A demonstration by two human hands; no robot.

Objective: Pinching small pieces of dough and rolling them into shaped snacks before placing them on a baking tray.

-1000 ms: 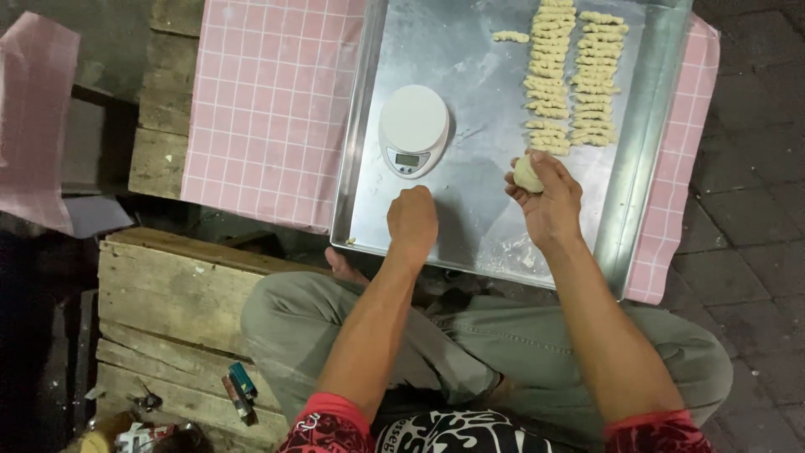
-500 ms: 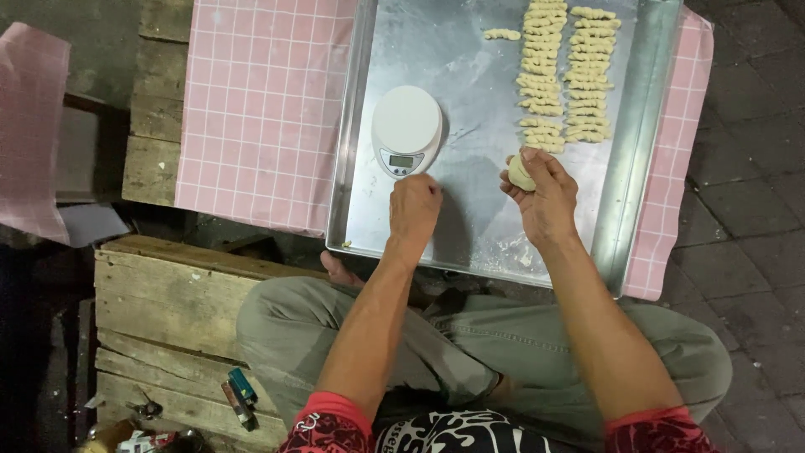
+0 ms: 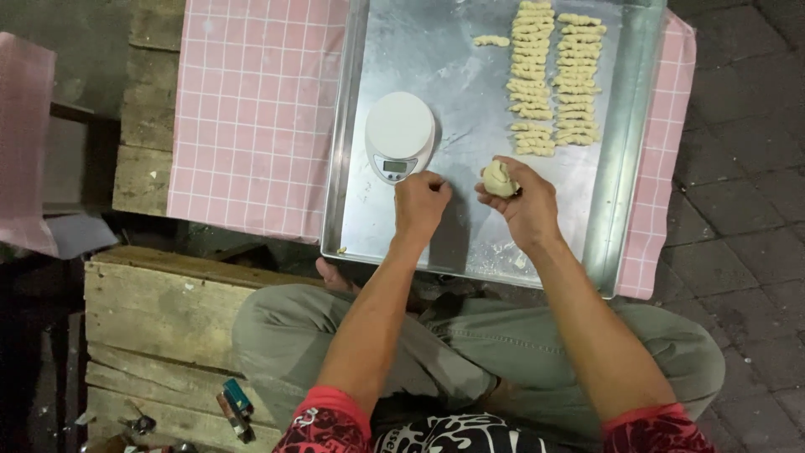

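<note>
Your right hand (image 3: 527, 204) holds a pale lump of dough (image 3: 498, 179), its fingers (image 3: 503, 164) closed around it, above the near part of the metal tray (image 3: 419, 50). Your left hand (image 3: 422, 201) hovers just in front of the small white kitchen scale (image 3: 400, 134), curled into a loose fist; whether a pinch of dough lies inside it cannot be told.

Progress, as judged from the tray: two close columns of shaped dough pieces (image 3: 553, 80) lie at its far right, and one stray piece (image 3: 490, 40) lies apart to their left. The platform of the scale is bare, so the lump in hand appears not yet weighed or portioned. Most of the tray floor is free, with a dusting of flour near its front edge.

Surface and room: the tray rests on a counter covered with a pink checked cloth (image 3: 251, 109). You sit cross-legged on a rough wooden pallet (image 3: 159, 310), where small tools (image 3: 235, 407) lie. Dark paving stones (image 3: 738, 210) extend to your right.
</note>
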